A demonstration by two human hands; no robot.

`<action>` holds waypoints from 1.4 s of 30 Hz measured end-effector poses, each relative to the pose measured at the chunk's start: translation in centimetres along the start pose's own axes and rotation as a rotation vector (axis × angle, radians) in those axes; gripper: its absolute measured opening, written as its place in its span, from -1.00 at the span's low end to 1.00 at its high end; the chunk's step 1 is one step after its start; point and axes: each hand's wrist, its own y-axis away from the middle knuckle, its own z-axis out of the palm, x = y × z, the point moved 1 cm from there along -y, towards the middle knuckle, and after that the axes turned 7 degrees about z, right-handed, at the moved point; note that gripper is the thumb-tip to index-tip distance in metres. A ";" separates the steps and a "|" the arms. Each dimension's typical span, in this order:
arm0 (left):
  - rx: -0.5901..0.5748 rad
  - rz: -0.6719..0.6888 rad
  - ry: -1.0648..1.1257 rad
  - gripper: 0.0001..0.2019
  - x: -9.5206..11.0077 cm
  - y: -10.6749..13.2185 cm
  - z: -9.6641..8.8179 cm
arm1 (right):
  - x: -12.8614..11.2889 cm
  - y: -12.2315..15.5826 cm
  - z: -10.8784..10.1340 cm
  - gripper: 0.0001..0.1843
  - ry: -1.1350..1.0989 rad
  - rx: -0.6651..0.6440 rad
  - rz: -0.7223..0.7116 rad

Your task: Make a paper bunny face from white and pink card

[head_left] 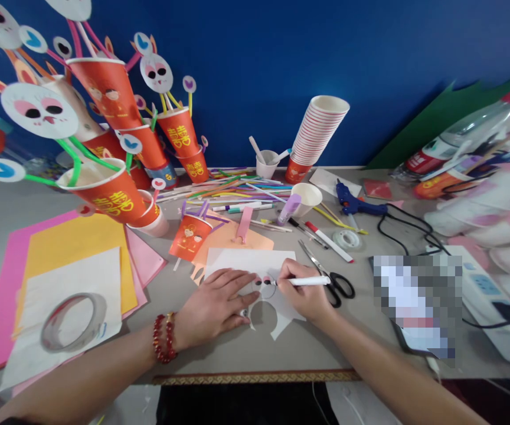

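Note:
My left hand [217, 301] lies flat with fingers stretched out, pressing down a white paper sheet [248, 261] with a round cut-out face [264, 284] on it. A red bead bracelet [164, 337] circles that wrist. My right hand [303, 290] is closed around a white marker pen [309, 281], its tip touching the paper face, where dark eye spots and pink marks show. Black-handled scissors [331, 278] lie just right of the pen.
Orange paper cups with straws and rabbit faces [104, 189] stand at the left. Coloured paper sheets [66, 260] and a tape roll [73, 321] lie front left. A cup stack [319, 133], a blue glue gun [352, 203], loose straws [232, 192] and a pixelated phone [417, 301] sit farther back and right.

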 end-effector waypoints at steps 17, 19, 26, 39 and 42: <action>-0.009 -0.009 0.016 -0.54 0.1 0.0 -0.2 | -0.2 -0.1 -0.2 -0.80 -0.104 0.062 0.037; -0.002 -0.009 0.024 -0.54 0.0 0.0 -0.2 | -0.3 -0.1 -0.2 -0.80 -0.105 0.074 0.047; -0.003 -0.001 0.033 -0.54 -0.1 -0.1 -0.1 | -0.4 -0.1 -0.5 -0.82 -0.105 0.078 0.056; -0.026 -0.016 0.011 -0.54 0.0 -0.1 -0.1 | -1.0 0.2 0.5 -0.87 -0.030 -0.076 -0.041; -0.030 -0.013 0.007 -0.54 0.0 0.0 0.0 | -1.0 0.2 0.5 -0.87 -0.017 -0.090 -0.042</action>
